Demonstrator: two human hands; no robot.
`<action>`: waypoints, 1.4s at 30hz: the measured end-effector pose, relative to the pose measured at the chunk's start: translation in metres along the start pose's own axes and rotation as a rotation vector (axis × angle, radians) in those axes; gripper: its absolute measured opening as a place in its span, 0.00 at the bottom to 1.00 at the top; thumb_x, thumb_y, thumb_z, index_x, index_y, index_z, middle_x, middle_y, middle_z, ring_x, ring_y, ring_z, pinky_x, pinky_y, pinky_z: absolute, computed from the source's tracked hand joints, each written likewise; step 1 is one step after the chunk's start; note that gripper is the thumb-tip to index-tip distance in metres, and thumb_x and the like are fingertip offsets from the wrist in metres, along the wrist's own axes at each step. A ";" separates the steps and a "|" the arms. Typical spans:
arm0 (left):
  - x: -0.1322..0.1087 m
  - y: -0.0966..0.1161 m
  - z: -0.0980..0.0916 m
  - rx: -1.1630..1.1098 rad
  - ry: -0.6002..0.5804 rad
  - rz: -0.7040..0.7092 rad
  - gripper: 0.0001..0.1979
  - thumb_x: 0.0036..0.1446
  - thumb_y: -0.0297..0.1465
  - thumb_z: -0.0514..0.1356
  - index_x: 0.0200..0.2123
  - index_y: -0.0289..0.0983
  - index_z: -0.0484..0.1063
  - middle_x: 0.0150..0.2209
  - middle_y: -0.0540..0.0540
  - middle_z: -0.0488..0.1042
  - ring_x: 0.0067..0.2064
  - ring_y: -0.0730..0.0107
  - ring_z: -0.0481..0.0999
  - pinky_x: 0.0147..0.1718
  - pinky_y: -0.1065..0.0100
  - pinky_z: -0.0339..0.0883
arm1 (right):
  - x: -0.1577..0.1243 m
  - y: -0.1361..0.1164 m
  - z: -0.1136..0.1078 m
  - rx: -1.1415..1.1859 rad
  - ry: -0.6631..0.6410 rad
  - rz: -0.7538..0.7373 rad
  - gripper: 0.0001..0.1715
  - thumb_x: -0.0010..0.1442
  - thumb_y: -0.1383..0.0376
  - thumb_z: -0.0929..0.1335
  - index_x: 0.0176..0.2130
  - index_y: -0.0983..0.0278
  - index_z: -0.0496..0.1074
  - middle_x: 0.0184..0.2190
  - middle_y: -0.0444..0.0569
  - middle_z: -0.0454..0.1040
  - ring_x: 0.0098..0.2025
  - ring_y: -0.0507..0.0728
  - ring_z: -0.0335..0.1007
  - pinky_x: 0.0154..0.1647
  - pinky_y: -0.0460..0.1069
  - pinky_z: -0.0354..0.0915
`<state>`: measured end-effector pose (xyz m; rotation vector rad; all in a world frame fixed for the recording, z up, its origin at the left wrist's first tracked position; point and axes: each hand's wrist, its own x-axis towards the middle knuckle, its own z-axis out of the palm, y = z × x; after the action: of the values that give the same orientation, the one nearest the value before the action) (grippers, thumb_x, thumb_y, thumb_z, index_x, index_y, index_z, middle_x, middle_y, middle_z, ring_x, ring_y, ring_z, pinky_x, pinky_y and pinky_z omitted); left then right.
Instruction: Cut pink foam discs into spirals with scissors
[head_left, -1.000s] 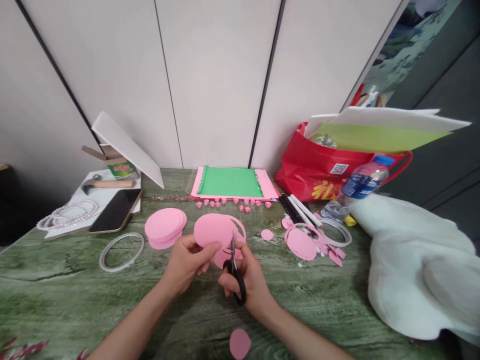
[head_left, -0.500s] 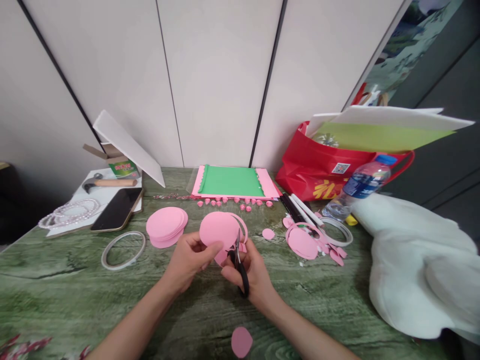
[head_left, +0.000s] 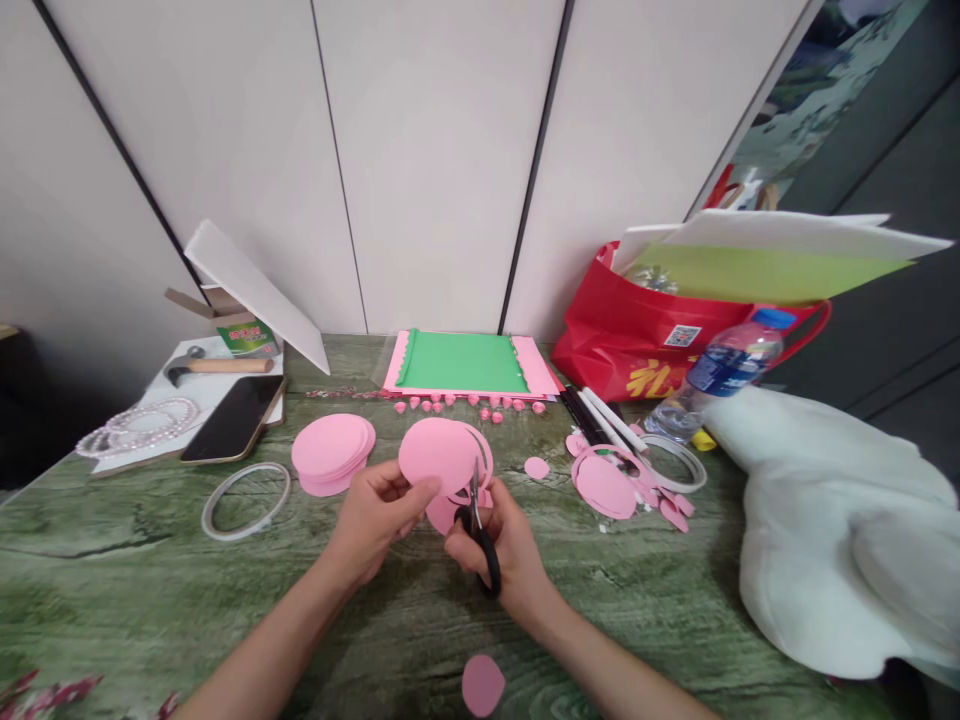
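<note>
Between thumb and fingers, my left hand (head_left: 381, 515) pinches the left edge of a pink paper circle (head_left: 435, 455), raised above the table. My right hand (head_left: 504, 540) grips black-handled scissors (head_left: 486, 550), their blades at the circle's right side. A thin cut strip curls along that right edge, still beside the disc. Behind the scissors, more pink paper (head_left: 442, 513) shows, partly hidden by the hands. To the left lies a stack of pink paper circles (head_left: 331, 450). A small pink petal-shaped piece (head_left: 483, 685) rests near the front edge.
Left are a tape roll (head_left: 247, 502), phone (head_left: 236, 420), hammer (head_left: 217, 366) and bead strings (head_left: 139, 427). Green paper (head_left: 465, 362) and small pink rolls lie behind. Right are pink scraps (head_left: 607, 488), another tape roll (head_left: 679, 463), a bottle (head_left: 731, 360), red bag (head_left: 600, 330) and white plush (head_left: 810, 530).
The scissors have shifted very slightly and the cut strip stands a little wider from the circle's right edge. Both hands keep their hold; everything else looks the same.
</note>
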<state>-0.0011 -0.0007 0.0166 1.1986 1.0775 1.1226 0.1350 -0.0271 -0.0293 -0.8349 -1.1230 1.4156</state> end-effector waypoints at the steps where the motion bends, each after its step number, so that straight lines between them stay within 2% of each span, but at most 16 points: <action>1: 0.000 0.000 0.000 -0.003 0.001 0.002 0.14 0.42 0.36 0.65 0.19 0.33 0.67 0.12 0.57 0.59 0.14 0.84 0.51 0.14 0.76 0.42 | 0.000 0.000 0.000 -0.009 0.005 0.007 0.30 0.43 0.54 0.73 0.38 0.59 0.56 0.16 0.33 0.60 0.16 0.47 0.49 0.16 0.42 0.49; 8: 0.000 0.003 0.001 -0.049 0.008 0.036 0.16 0.43 0.36 0.66 0.18 0.34 0.63 0.12 0.58 0.60 0.13 0.86 0.52 0.13 0.78 0.43 | -0.001 -0.001 0.000 -0.009 -0.002 0.065 0.31 0.39 0.56 0.75 0.39 0.61 0.59 0.14 0.32 0.61 0.13 0.46 0.51 0.13 0.41 0.48; 13: -0.002 0.001 0.003 -0.100 -0.087 -0.039 0.12 0.50 0.39 0.60 0.26 0.35 0.66 0.15 0.55 0.67 0.11 0.82 0.58 0.08 0.79 0.45 | -0.003 0.004 0.002 0.017 -0.026 0.096 0.33 0.38 0.58 0.76 0.39 0.62 0.60 0.14 0.33 0.62 0.14 0.46 0.52 0.14 0.41 0.50; 18: -0.003 -0.007 0.003 0.010 -0.066 -0.045 0.17 0.47 0.38 0.63 0.16 0.32 0.66 0.12 0.53 0.64 0.11 0.84 0.57 0.09 0.78 0.46 | -0.006 0.010 0.003 0.018 -0.067 0.102 0.35 0.41 0.58 0.75 0.43 0.62 0.57 0.16 0.34 0.64 0.15 0.47 0.54 0.15 0.42 0.51; 22: -0.001 -0.009 0.001 0.084 -0.006 -0.027 0.16 0.44 0.37 0.64 0.15 0.32 0.67 0.10 0.55 0.61 0.12 0.85 0.53 0.10 0.78 0.42 | -0.006 0.010 0.004 0.064 -0.049 0.086 0.40 0.41 0.61 0.76 0.47 0.60 0.54 0.18 0.34 0.65 0.19 0.47 0.55 0.19 0.42 0.52; 28: -0.002 -0.009 0.000 0.145 -0.027 -0.015 0.14 0.44 0.35 0.64 0.16 0.32 0.68 0.10 0.55 0.61 0.12 0.85 0.53 0.11 0.78 0.44 | -0.005 0.005 0.005 0.119 -0.014 0.032 0.48 0.41 0.63 0.77 0.53 0.58 0.49 0.23 0.37 0.65 0.24 0.49 0.57 0.26 0.44 0.55; 42: -0.003 -0.007 -0.001 0.109 -0.022 -0.018 0.14 0.44 0.36 0.64 0.18 0.33 0.66 0.10 0.57 0.59 0.12 0.85 0.52 0.11 0.79 0.42 | -0.006 0.005 0.005 0.137 -0.025 0.052 0.44 0.41 0.60 0.76 0.50 0.59 0.51 0.17 0.33 0.61 0.17 0.46 0.51 0.19 0.42 0.48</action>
<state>-0.0016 -0.0036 0.0094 1.2815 1.1427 1.0460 0.1293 -0.0332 -0.0333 -0.7552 -1.0167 1.5314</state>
